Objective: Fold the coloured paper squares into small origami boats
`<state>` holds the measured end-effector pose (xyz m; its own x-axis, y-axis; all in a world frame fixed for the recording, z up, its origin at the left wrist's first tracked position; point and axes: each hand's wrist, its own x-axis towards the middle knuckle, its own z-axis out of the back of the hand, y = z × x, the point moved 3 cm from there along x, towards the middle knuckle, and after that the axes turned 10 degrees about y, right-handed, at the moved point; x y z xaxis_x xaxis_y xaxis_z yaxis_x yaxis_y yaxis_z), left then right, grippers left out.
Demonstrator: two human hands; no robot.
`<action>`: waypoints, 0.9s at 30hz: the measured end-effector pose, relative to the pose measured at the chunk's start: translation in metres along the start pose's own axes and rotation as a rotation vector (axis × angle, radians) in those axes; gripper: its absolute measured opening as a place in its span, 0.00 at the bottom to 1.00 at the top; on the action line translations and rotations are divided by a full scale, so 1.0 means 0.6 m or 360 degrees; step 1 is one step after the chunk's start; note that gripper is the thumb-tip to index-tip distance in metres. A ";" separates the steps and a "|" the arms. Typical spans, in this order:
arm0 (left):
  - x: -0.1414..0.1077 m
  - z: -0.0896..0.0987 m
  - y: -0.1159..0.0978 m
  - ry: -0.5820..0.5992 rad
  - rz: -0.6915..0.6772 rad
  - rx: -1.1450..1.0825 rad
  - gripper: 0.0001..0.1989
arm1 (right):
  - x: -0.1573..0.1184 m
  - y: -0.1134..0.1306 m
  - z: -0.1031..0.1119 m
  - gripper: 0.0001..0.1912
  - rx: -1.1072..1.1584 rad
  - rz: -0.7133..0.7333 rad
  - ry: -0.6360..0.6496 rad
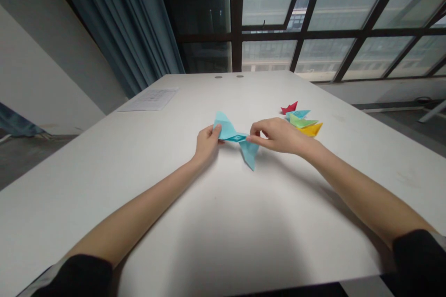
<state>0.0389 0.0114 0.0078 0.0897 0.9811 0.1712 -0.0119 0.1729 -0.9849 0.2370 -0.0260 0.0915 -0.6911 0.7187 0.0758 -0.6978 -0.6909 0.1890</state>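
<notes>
A light blue folded paper [226, 127] is held between my two hands above the white table [216, 222]. One flap of it points up at the left, another hangs down at the right, and a narrow folded opening shows in its middle. My left hand [208, 141] pinches its left end, thumb on top. At the right end, the thumb and fingers of my right hand [273, 134] are closed on the paper.
Beyond my right hand stand small folded paper shapes: red [289, 108], blue [300, 114], green [302, 122] and yellow [312, 130]. A printed sheet [149, 100] lies at the table's far left. Windows and a blue curtain [121, 14] are behind the table.
</notes>
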 end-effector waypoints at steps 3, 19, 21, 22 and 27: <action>-0.013 -0.013 -0.010 0.0138 -0.0075 0.0123 0.22 | 0.000 0.001 0.002 0.13 0.0079 0.0125 -0.0112; -0.037 -0.047 -0.033 0.0508 0.0057 -0.0417 0.22 | 0.012 -0.046 -0.046 0.23 0.1535 0.0020 0.0411; -0.038 -0.049 -0.036 0.0507 0.0115 -0.0530 0.22 | 0.012 -0.055 -0.052 0.21 0.1804 -0.0014 0.0445; -0.038 -0.050 -0.038 0.0496 0.0131 -0.0583 0.21 | 0.012 -0.058 -0.054 0.20 0.1928 -0.0026 0.0445; -0.036 -0.047 -0.035 0.0348 0.0212 -0.0601 0.19 | 0.012 -0.059 -0.059 0.18 0.2300 -0.0048 0.0434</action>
<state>0.0650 -0.0158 0.0242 0.3207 0.9444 0.0727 0.3227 -0.0368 -0.9458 0.2499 0.0010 0.0507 -0.8079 0.5812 -0.0978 -0.0353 0.1180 0.9924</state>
